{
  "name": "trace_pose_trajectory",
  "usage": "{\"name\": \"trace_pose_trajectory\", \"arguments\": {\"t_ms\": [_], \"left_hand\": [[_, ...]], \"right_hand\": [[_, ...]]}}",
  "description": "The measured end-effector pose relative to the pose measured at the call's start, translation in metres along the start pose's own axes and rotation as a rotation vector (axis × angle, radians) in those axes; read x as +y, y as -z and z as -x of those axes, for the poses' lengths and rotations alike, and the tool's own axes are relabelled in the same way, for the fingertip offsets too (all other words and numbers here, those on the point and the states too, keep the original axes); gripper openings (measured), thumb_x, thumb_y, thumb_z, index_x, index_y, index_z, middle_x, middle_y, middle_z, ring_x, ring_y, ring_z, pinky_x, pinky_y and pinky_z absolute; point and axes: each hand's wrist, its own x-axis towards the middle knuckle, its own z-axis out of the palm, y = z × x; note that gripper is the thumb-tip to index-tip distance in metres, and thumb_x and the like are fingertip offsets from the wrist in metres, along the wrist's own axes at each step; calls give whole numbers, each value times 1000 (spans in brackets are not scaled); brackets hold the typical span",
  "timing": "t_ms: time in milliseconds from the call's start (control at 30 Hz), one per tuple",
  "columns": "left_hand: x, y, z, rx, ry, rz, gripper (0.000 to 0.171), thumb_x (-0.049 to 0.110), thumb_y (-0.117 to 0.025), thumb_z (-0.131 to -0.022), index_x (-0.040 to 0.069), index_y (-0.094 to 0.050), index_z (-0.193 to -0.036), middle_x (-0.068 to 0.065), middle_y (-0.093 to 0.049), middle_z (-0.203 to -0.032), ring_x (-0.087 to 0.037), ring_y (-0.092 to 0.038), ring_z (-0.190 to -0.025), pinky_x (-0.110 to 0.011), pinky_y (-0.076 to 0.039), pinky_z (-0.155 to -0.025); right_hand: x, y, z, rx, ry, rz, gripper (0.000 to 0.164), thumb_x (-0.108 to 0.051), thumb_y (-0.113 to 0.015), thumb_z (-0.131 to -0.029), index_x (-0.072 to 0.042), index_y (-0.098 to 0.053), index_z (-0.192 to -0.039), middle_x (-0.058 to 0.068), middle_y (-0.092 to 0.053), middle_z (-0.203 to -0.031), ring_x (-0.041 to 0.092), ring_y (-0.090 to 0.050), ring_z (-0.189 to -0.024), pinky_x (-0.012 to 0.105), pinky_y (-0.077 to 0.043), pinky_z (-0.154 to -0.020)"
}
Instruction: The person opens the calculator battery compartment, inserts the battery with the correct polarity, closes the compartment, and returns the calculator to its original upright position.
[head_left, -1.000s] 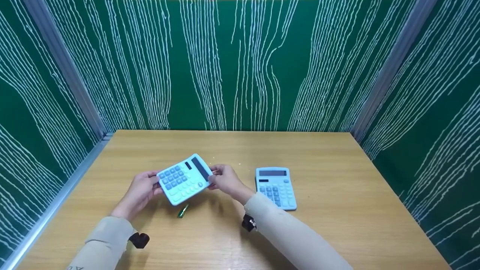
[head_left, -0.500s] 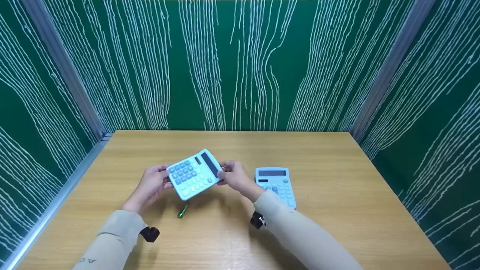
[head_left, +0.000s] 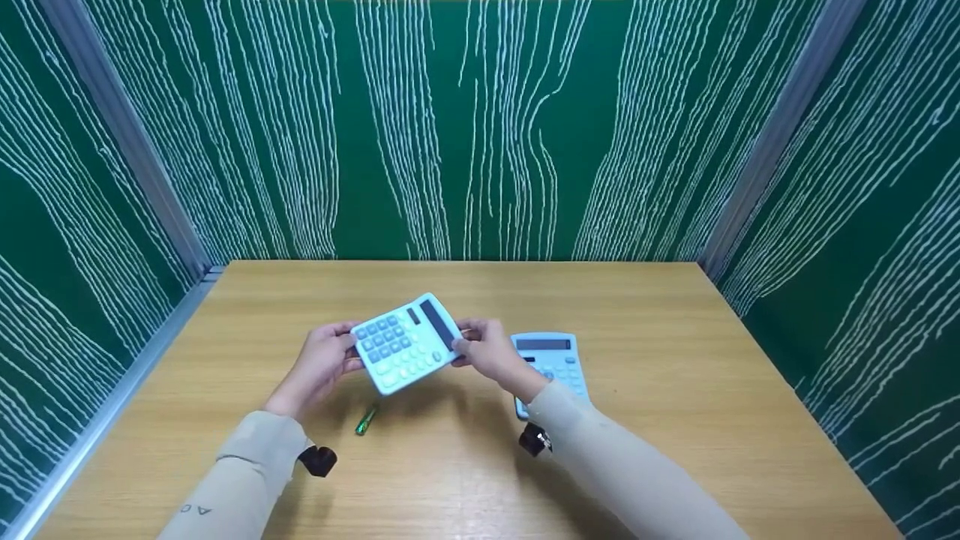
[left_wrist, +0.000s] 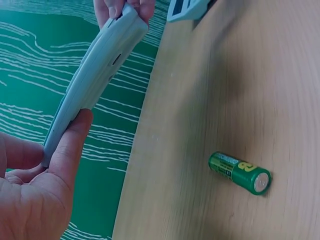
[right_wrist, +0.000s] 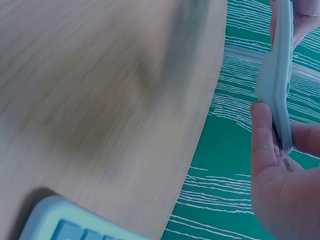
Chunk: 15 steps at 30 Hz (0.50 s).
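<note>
A light blue calculator [head_left: 409, 345] is held tilted above the table, its keys and dark display facing up toward the head camera. My left hand [head_left: 324, 361] pinches its lower-left end, thumb and fingers on opposite faces in the left wrist view. At the display end, my right hand [head_left: 491, 352] grips the other edge; in the right wrist view the calculator [right_wrist: 280, 80] stands edge-on between thumb and fingers. On the wood below lies a green battery [head_left: 367, 419], its flat metal end showing on the battery [left_wrist: 240, 173] in the left wrist view.
A second light blue calculator [head_left: 546, 345] lies on the wooden table [head_left: 675, 450] to the right, partly covered by my right forearm. Green panels with white wavy lines [head_left: 480, 150] enclose the table at the back and sides.
Both hands have carried the held calculator to the right and slightly away from me, keeping their grip. The battery and second calculator stay where they were.
</note>
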Motion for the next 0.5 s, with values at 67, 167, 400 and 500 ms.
{"name": "trace_pose_trajectory", "arguments": {"t_ms": [67, 167, 400, 500], "left_hand": [[0, -2, -1, 0, -2, 3, 42, 1, -34, -114, -17, -44, -151, -13, -72, -116, -14, -75, -93, -24, -66, -82], [1, -7, -3, -4, -7, 5, 42, 0, -34, -114, -17, -44, -151, -13, -72, -114, -14, -75, -91, -24, -66, -81], [4, -15, -6, -8, 9, -17, 42, 3, -32, -116, -14, -46, -152, -21, -69, -129, -16, -75, -99, -25, -66, -85], [6, -18, -7, -9, 25, -29, 42, 5, -32, -117, -11, -47, -153, -24, -67, -138, -17, -75, -105, -26, -66, -90]], "right_hand": [[0, 3, 1, 7, 6, -1, 36, 3, -57, -107, 8, -63, -142, 25, -74, -122, 27, -78, -103, 35, -68, -87], [-2, 6, 2, 17, 3, 2, 35, 3, -58, -107, 8, -64, -141, 24, -74, -121, 26, -78, -101, 34, -68, -86], [-3, 16, 5, 36, -25, 2, 35, 4, -60, -106, 7, -65, -140, 24, -73, -122, 27, -78, -103, 34, -68, -86], [-4, 20, 7, 44, -40, 1, 35, 3, -60, -106, 6, -65, -141, 23, -72, -123, 27, -78, -104, 34, -68, -87]]}}
